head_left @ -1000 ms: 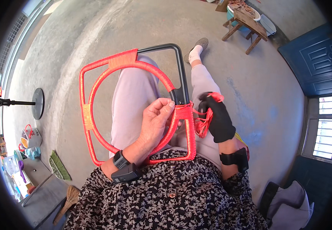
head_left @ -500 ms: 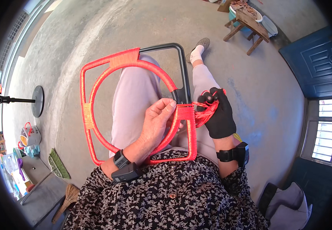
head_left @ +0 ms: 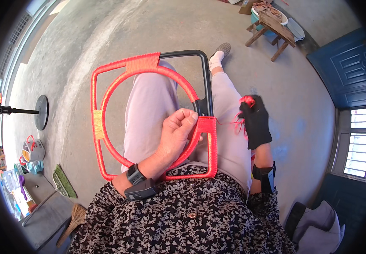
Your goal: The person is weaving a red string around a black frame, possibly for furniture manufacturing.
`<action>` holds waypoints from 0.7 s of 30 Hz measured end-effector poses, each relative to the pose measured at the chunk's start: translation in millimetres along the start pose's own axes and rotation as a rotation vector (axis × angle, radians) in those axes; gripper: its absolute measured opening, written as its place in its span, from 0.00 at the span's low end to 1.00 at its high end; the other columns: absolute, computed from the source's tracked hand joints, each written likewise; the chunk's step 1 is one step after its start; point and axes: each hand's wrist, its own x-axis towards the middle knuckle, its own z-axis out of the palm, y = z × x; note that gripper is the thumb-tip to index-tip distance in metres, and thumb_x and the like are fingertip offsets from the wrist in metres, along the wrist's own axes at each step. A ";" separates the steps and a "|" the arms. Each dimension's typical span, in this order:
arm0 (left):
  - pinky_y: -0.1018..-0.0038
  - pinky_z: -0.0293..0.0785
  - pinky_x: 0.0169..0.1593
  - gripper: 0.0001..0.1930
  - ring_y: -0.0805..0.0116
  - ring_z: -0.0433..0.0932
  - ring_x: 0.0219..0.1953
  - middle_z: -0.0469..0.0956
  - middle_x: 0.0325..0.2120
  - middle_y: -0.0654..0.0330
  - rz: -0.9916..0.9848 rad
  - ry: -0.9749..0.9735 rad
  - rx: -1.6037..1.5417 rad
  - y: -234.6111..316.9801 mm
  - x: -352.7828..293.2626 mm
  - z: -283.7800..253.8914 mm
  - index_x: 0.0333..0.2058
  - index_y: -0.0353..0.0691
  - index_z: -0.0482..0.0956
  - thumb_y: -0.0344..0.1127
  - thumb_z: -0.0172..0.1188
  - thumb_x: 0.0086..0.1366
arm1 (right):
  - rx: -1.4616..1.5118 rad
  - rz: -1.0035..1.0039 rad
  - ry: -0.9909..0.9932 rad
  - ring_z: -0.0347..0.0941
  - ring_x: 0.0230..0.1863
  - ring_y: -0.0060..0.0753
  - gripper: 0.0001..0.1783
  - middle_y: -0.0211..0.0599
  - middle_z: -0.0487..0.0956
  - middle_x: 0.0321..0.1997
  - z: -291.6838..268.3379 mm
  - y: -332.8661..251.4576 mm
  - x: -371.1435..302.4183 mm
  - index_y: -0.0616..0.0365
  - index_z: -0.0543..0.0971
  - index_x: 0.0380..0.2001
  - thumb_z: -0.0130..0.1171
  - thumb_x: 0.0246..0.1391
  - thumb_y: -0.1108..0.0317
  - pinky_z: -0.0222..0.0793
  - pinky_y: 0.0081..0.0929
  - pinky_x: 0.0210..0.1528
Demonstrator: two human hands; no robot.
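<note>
A square frame with a round ring inside it [head_left: 103, 91] rests across my lap. Most of it is wound in red cord, while bare black tubing [head_left: 206, 76] shows along the upper right. My left hand [head_left: 175, 133] grips the ring's right side, thumb and fingers pinched beside the wound band [head_left: 207, 124] that joins ring and frame. Off to the right, my right hand [head_left: 257, 125], in a black glove, is closed around a bundle of red cord [head_left: 247, 100]. Loose strands hang beside the glove, and a thin strand runs toward the band.
A wooden stool [head_left: 271, 27] stands at the far right before a tub. Blue door panels [head_left: 348, 70] line the right wall. On the left are a round black stand base [head_left: 41, 112], a bucket [head_left: 33, 150], a green brush head [head_left: 63, 181] and a straw broom [head_left: 76, 218].
My right hand has moved right, away from the frame, with the cord bundle; the cord between them now stretches out. My left hand keeps its grip, and the frame has shifted slightly.
</note>
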 end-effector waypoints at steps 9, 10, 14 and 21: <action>0.77 0.78 0.38 0.16 0.78 0.77 0.38 0.78 0.37 0.63 0.160 0.109 -0.088 4.7 0.3 0.9 0.47 0.38 0.71 0.44 0.43 0.74 | -0.320 -1.009 -0.213 0.76 0.46 0.34 0.14 0.36 0.79 0.42 30.2 -62.2 -46.2 0.57 0.76 0.44 0.57 0.53 0.71 0.72 0.33 0.50; 0.77 0.78 0.38 0.14 0.78 0.77 0.39 0.78 0.37 0.63 0.157 0.104 -0.056 4.3 1.1 -1.1 0.46 0.38 0.72 0.41 0.45 0.74 | -0.097 -0.740 -0.233 0.77 0.44 0.33 0.12 0.36 0.79 0.41 29.5 -61.8 -47.0 0.57 0.76 0.44 0.55 0.56 0.70 0.73 0.31 0.47; 0.80 0.75 0.39 0.06 0.81 0.75 0.36 0.77 0.34 0.65 0.217 0.107 -0.109 -4.7 4.6 -1.7 0.41 0.39 0.73 0.31 0.49 0.71 | 0.438 -0.065 -0.377 0.79 0.38 0.30 0.14 0.37 0.78 0.39 21.6 -47.6 -36.8 0.58 0.73 0.42 0.50 0.64 0.58 0.72 0.22 0.35; 0.78 0.75 0.38 0.07 0.79 0.75 0.34 0.77 0.34 0.64 0.181 0.108 0.100 -3.5 4.5 -10.8 0.40 0.37 0.73 0.23 0.48 0.65 | 0.571 0.111 -0.502 0.77 0.31 0.29 0.17 0.37 0.78 0.36 24.6 -17.0 -17.7 0.60 0.73 0.40 0.47 0.65 0.55 0.71 0.23 0.31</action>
